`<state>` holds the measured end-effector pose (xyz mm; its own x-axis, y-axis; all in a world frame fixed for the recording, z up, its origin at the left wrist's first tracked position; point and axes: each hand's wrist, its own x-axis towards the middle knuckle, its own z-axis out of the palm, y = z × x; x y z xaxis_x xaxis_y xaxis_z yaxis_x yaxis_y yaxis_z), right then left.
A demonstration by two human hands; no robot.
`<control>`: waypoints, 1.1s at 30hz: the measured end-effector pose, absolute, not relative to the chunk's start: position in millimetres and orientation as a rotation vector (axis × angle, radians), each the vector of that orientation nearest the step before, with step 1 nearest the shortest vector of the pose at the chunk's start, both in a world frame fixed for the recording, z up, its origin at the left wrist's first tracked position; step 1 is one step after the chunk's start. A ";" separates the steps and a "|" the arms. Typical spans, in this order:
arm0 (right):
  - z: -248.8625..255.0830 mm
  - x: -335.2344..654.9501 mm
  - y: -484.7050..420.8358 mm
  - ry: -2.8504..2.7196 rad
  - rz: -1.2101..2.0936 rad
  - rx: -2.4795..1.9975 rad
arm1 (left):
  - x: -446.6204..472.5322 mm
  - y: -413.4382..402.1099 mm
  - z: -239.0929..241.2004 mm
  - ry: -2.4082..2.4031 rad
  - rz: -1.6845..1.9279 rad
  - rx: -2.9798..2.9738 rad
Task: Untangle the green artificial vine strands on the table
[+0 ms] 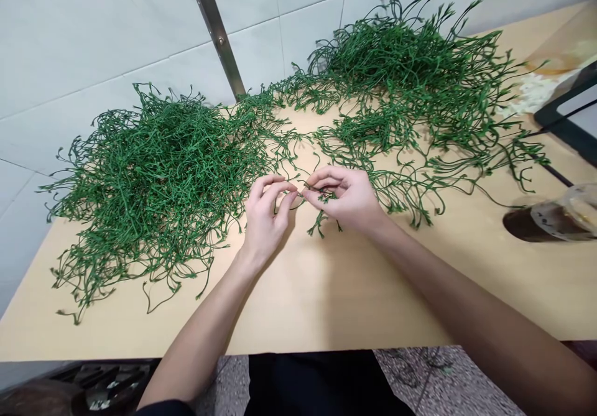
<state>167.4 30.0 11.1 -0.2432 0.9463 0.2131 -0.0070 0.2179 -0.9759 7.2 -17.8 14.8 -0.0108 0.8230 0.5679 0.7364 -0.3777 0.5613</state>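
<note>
My left hand (265,212) and my right hand (346,197) meet at the middle of a light wooden table (326,298). Both pinch a small green plastic sprig (321,217) between thumb and fingertips; its short branches hang below my right hand. A big heap of the same green plastic stems (153,173) lies to the left of my hands. A second heap (410,74) spreads across the back right, with loose stems trailing toward my right hand.
A clear plastic cup with dark drink (555,220) lies at the right edge. A dark tray or device (571,114) and some pale bits (532,92) sit at the far right. A tiled wall (93,43) with a metal strip (217,30) borders the table's back.
</note>
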 end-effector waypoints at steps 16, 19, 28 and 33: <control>19.9 169.9 32.7 -1.358 1.365 -0.966 | 9.2 -19.8 17.5 1.641 1.256 2.405; 21.8 170.1 31.5 -1.362 1.355 -0.938 | 10.1 -21.9 18.9 1.657 1.214 2.396; 23.1 170.4 31.5 -1.360 1.394 -0.892 | 11.0 -23.4 21.4 1.566 1.238 2.208; 20.1 171.1 32.6 -1.358 1.381 -0.911 | 12.4 -24.6 26.3 1.475 1.242 1.991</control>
<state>171.1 32.6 20.1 -0.2604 0.9590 0.1117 -0.1272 0.0806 -0.9886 12.4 -24.6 26.3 0.0650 0.9009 0.4292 0.5763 -0.3850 0.7208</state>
